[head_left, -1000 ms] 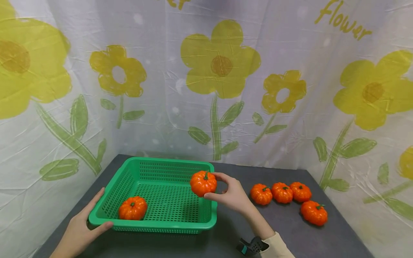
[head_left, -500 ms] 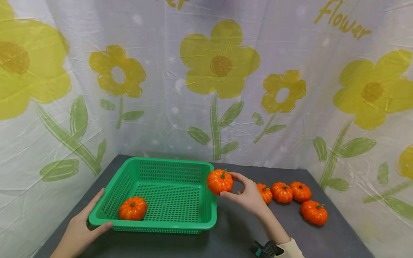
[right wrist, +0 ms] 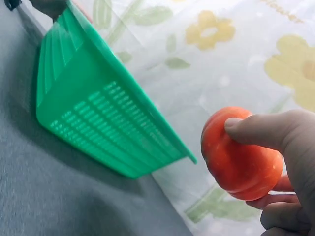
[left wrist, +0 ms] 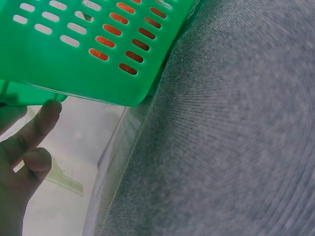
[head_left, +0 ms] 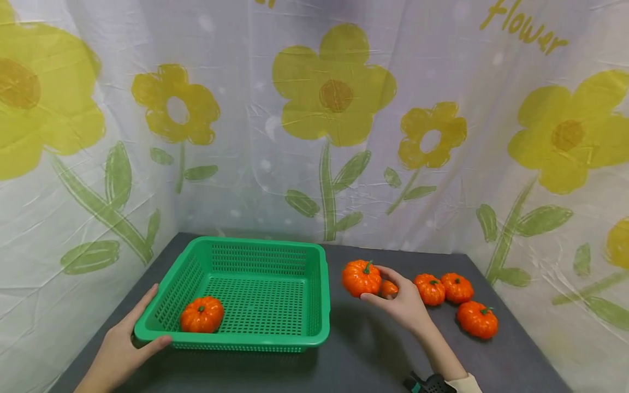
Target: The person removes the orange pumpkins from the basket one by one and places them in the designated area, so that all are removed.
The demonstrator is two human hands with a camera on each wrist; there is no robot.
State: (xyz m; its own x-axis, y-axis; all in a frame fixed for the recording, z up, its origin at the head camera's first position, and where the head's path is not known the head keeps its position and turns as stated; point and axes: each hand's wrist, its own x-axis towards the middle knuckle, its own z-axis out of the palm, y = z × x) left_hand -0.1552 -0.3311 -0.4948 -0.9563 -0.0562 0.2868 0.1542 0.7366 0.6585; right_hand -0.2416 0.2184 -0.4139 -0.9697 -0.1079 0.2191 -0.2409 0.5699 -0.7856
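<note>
My right hand (head_left: 404, 303) pinches a small orange pumpkin (head_left: 361, 278) by its side, in the air to the right of the green plastic basket (head_left: 265, 343). In the right wrist view the thumb presses on the pumpkin (right wrist: 241, 157), with fingers beneath it. My left hand (head_left: 120, 344) holds the basket at its near left corner, thumb on the front rim and fingers along the left side. The left wrist view shows fingers of this hand (left wrist: 29, 147) under the basket's rim. Another pumpkin (head_left: 202, 315) sits inside the basket, at the near left.
On the dark grey table (head_left: 354, 349), a pumpkin (head_left: 389, 289) is partly hidden behind my right hand. Three more pumpkins, including one nearer the front (head_left: 477, 320), lie farther right. A flower-printed curtain (head_left: 245, 164) surrounds the table's back and sides.
My right hand has carried its pumpkin rightward, from above the basket's right rim to over the table beside it. The left hand and the basket stay in place.
</note>
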